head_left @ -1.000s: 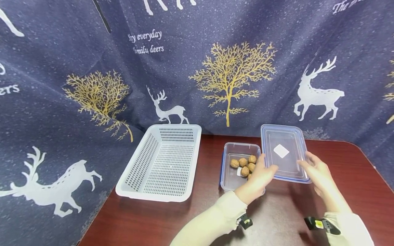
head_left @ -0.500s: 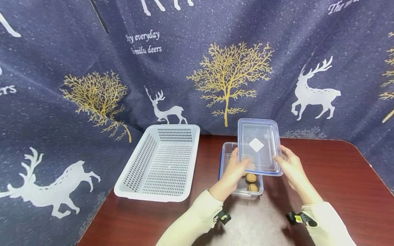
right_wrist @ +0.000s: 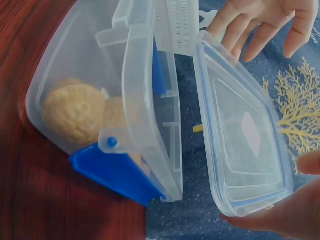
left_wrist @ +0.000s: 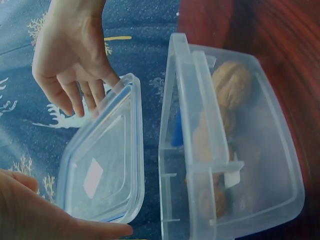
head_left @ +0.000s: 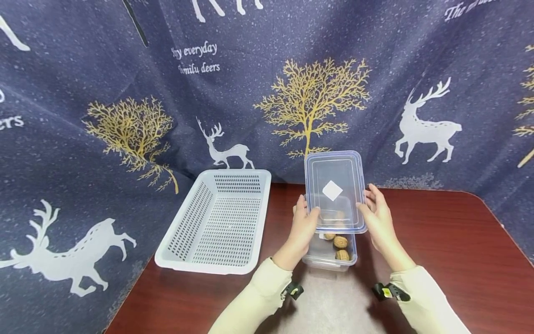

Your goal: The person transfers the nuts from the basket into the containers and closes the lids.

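Observation:
A clear plastic lid [head_left: 338, 174] with a blue seal and a white diamond label is held tilted above a clear food container [head_left: 325, 259]. My left hand [head_left: 301, 227] grips the lid's left edge, thumb on top. On the opposite edge, my right hand [head_left: 377, 220] pinches it the same way. Several walnuts [head_left: 340, 242] lie inside the container, some seen through the lid. The right wrist view shows a blue side clip [right_wrist: 117, 172] hanging from the container's rim. A gap separates the lid [left_wrist: 107, 160] from the container [left_wrist: 260, 150] in the left wrist view.
Left of the container stands a white perforated basket [head_left: 225, 227] on the dark red table [head_left: 442, 232]. Behind the table hangs a blue cloth [head_left: 250, 93] printed with deer and trees.
Both hands have carried the lid leftward, from beside the container to above it. The basket and the container have stayed in place.

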Tool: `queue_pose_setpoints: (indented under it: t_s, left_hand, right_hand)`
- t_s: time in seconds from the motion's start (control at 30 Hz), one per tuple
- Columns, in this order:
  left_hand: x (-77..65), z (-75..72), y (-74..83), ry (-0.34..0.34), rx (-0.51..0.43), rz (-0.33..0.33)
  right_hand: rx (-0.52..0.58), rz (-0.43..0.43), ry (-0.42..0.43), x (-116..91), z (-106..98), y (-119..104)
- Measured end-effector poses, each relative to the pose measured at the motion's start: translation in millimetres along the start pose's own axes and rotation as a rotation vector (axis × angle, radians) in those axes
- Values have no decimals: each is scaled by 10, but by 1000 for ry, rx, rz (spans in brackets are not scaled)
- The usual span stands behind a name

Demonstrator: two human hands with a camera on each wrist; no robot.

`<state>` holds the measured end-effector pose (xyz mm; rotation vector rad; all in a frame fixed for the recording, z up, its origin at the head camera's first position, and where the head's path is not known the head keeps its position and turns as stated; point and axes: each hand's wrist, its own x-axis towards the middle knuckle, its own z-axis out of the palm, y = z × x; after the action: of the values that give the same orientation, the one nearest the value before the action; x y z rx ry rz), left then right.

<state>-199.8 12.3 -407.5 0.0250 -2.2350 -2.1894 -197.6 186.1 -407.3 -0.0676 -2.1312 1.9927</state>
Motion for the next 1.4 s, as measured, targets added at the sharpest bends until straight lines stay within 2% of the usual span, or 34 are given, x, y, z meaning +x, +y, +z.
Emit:
queue_pose_setpoints:
  t_s: [0.17, 0.33, 0.47, 0.6, 0.7, 0.8, 0.93, 1.0, 1.1, 1.17, 1.27, 1.4]
  left_hand:
    - [31, -14, 23, 18, -26, 26]
    - [45, -7, 41, 28, -47, 66]
    - [42, -5, 54, 47, -25, 107]
    - [39, -14, 73, 36, -8, 140]
    - [41, -26, 86, 31, 0, 144]
    - [50, -39, 91, 30, -31, 131]
    - [74, -54, 93, 10, -150, 116]
    - [87, -58, 92, 3, -218, 106]
    - [91, -61, 96, 21, -287, 92]
    - [90, -68, 95, 29, -327, 84]
    - [83, -84, 97, 38, -366, 77]
    - [82, -107, 98, 39, -405, 106]
  right_hand:
    - [-3, -17, 69, 2, 75, -28]
    - [-62, -70, 113, -2, 105, -33]
    - [-22, -77, 63, -4, 105, -38]
    - [23, -73, 15, -12, 91, -35]
    - [7, -92, 16, -16, 81, -33]
    - [10, -126, 31, -13, 82, -38]
    - [97, -155, 27, -12, 101, -40]
    - [197, -159, 9, -7, 119, -41]
    - [330, -104, -36, -12, 121, -59]
    - [375, -75, -90, -14, 107, -67]
    - [401, -22, -143, -29, 74, -72]
    - [462, -2, -153, -40, 44, -53]
